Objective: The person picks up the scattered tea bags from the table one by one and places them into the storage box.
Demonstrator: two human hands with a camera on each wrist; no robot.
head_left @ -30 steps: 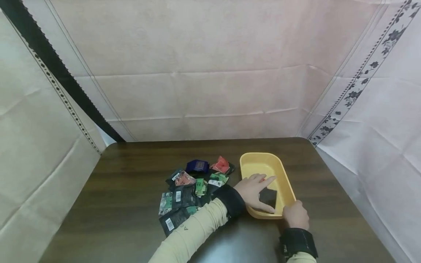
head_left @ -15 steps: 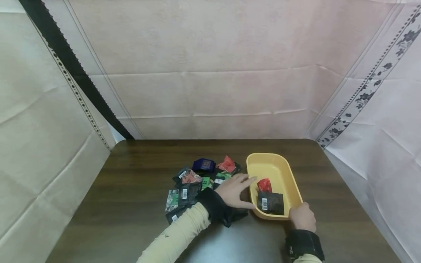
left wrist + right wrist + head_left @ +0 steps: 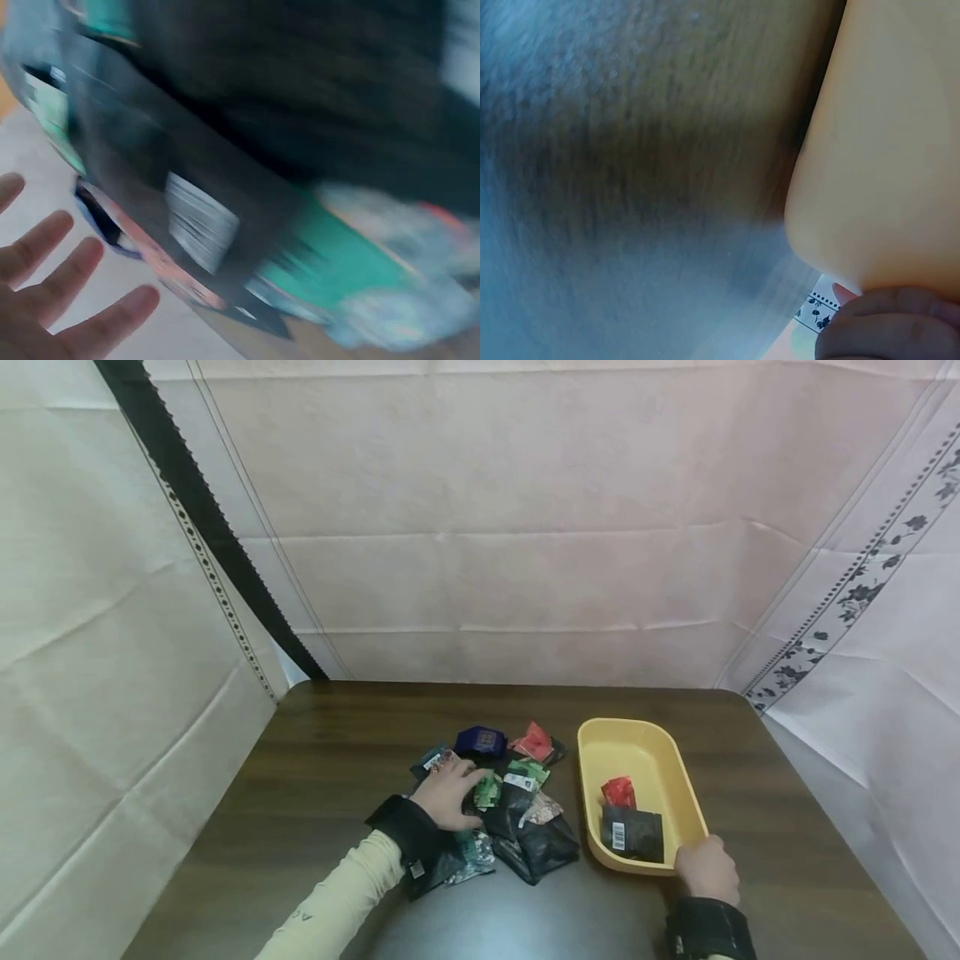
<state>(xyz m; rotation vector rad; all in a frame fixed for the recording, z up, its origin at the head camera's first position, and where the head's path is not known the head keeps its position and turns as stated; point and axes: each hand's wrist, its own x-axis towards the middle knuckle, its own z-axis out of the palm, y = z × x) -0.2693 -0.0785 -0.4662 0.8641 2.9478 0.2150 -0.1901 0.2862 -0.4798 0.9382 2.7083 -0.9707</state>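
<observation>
My left hand is over the left side of a pile of small sachets, its fingers spread. In the left wrist view, those fingers hold nothing and lie beside a blurred black sachet with a white barcode label. My right hand grips the near right corner of a yellow plastic tray. In the right wrist view its fingers curl over the tray's edge. Inside the tray, a black sachet with a barcode lies in front of a crumpled red sachet.
Around the left hand the pile includes a dark blue sachet, a red one, a green one and a crumpled black one. The dark wooden table ends at a pale cloth backdrop.
My left hand has moved left from over the tray to the sachet pile, uncovering the two sachets in the tray. Several near sachets have shifted rightward. My right hand has stayed on the tray corner.
</observation>
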